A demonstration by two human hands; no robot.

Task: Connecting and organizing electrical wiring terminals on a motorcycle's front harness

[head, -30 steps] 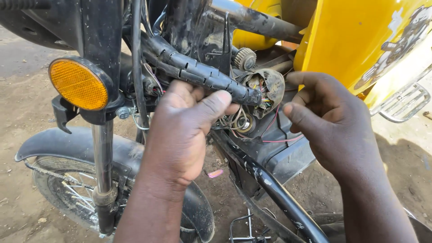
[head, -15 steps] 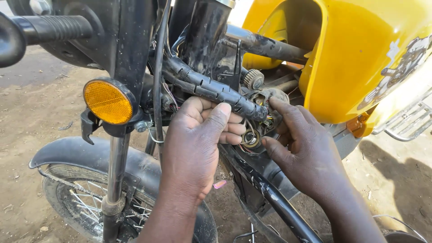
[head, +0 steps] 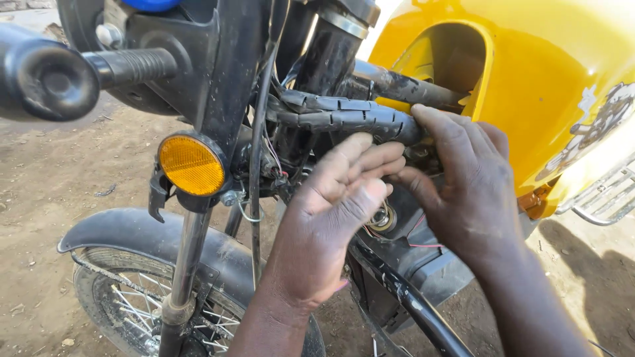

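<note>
One head-worn camera is giving the only view, so no second view is sharing any part of the scene. It is looking down and forward from just in front of the motorcycle's steering neck, sitting very near the corrugated black cable sleeve point(head: 344, 116) at the centre of the frame. Left of and below that sleeve, the orange round reflector point(head: 192, 164) and the front wheel point(head: 126, 304) are filling the lower left; above and left of it, the handlebar grip point(head: 46, 79) is looming blurred and close. Right of the sleeve, the yellow fuel tank point(head: 549, 79) is crowding the upper right, with bare dirt ground point(head: 46, 192) showing beyond.
</note>
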